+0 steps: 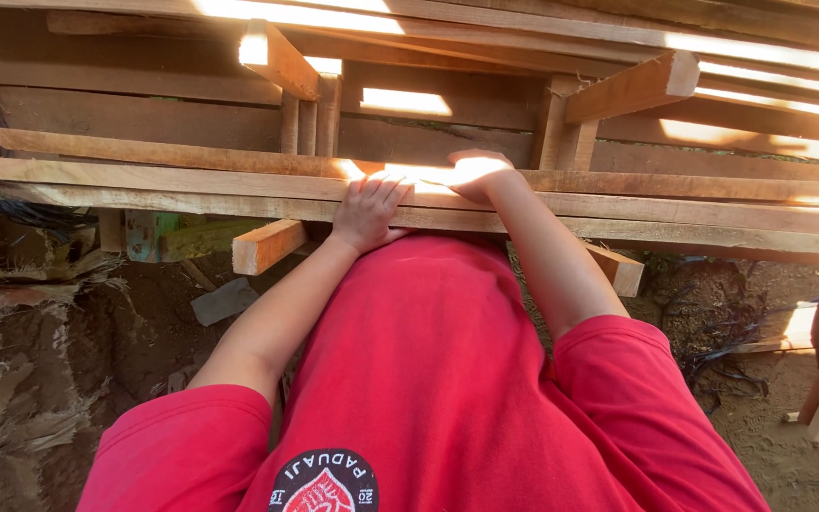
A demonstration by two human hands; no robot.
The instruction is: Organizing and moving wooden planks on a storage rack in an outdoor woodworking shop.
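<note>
The fingers [386, 190] of the left hand [369, 213] lie spread and flat on the top face of a long wooden plank [191, 180] that runs across the middle of the frame, gripping nothing. Just to its right, the right hand [479, 173] rests palm down on the same plank; a patch of bright sunlight washes over it, so how its fingers are set cannot be told. The two hands sit near each other, not touching. Below the plank, at centre left, the cut end of a short wooden beam [263, 246] sticks out. More planks are stacked behind [125, 114], filling the upper frame. The person's red shirt [428, 379] fills the lower centre, with bare dirt ground [40, 379] at lower left.
</note>
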